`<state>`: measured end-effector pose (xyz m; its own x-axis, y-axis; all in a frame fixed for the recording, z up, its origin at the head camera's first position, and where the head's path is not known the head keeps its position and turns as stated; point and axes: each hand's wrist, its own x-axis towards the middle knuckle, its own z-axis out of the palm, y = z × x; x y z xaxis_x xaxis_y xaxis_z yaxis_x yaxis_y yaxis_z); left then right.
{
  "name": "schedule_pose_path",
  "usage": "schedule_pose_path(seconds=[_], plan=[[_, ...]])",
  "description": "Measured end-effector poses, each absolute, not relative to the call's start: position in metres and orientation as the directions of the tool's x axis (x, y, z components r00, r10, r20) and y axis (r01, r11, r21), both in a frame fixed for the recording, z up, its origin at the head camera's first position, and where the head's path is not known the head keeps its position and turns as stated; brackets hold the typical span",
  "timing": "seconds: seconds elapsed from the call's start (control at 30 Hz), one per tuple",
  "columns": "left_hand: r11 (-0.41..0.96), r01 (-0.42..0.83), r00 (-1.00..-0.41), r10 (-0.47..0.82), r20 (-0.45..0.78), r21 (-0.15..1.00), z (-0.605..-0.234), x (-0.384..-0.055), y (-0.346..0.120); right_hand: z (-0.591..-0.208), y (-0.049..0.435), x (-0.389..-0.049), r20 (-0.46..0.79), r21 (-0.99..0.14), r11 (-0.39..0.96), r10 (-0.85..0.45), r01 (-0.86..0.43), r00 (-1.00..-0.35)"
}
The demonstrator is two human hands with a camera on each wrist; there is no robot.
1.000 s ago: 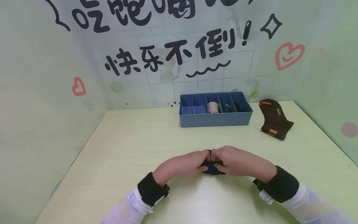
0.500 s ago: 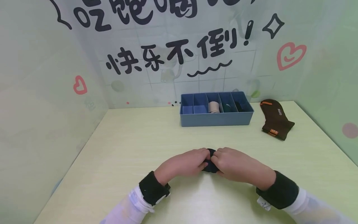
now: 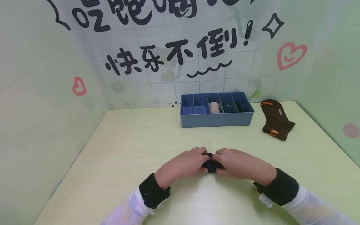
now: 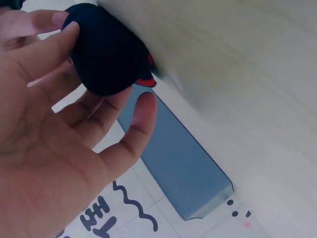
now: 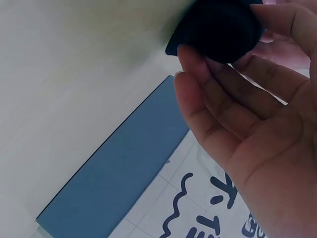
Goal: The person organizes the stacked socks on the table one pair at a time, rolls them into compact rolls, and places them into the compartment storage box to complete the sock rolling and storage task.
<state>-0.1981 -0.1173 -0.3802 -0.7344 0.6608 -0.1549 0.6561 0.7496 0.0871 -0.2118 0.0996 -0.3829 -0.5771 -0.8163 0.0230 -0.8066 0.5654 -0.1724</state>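
In the head view, a dark navy rolled sock (image 3: 212,167) sits between both hands at the front middle of the table. My left hand (image 3: 185,163) holds its left side, fingers over the top and thumb at the near edge. From the right, my right hand (image 3: 239,163) grips it the same way. The left wrist view shows the bundle (image 4: 109,52) as a rounded roll with a red-trimmed edge sticking out, the thumb and fingers curved around it. Seen from the right wrist, the roll (image 5: 218,32) has a pointed flap beside the fingertips (image 5: 187,54).
Behind the hands stands a blue divided box (image 3: 216,120); a beige roll (image 3: 214,107), a dark green roll (image 3: 227,108) and a black item (image 3: 239,107) lie in its compartments. A brown pair of socks (image 3: 277,120) lies flat to its right. Walls enclose the table's back and sides.
Both hands stay on the sock and shift their fingers over it. The right hand's thumb, tucked in half a second ago, shows again at the near edge; the left fingers sit slightly higher.
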Motion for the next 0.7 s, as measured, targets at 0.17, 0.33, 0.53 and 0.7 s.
schedule_pose_path(seconds=[0.17,0.33,0.53,0.7], plan=[[0.772,0.624,-0.747,0.635,-0.197,0.120,-0.375,-0.198,-0.114,-0.380,0.101,-0.211,0.009,-0.227,0.547,-0.826,-0.806,-0.563],[0.806,0.557,-0.780,0.590,-0.208,0.199,-0.374,-0.198,-0.113,-0.378,0.101,-0.211,-0.021,-0.284,0.554,-0.820,-0.783,-0.572],[0.824,0.506,-0.807,0.557,-0.196,0.255,-0.374,-0.198,-0.113,-0.377,0.100,-0.208,0.029,-0.288,0.544,-0.818,-0.788,-0.575],[0.835,0.458,-0.822,0.528,-0.211,0.306,-0.374,-0.198,-0.113,-0.377,0.096,-0.199,0.128,-0.050,0.519,-0.844,-0.854,-0.520]])
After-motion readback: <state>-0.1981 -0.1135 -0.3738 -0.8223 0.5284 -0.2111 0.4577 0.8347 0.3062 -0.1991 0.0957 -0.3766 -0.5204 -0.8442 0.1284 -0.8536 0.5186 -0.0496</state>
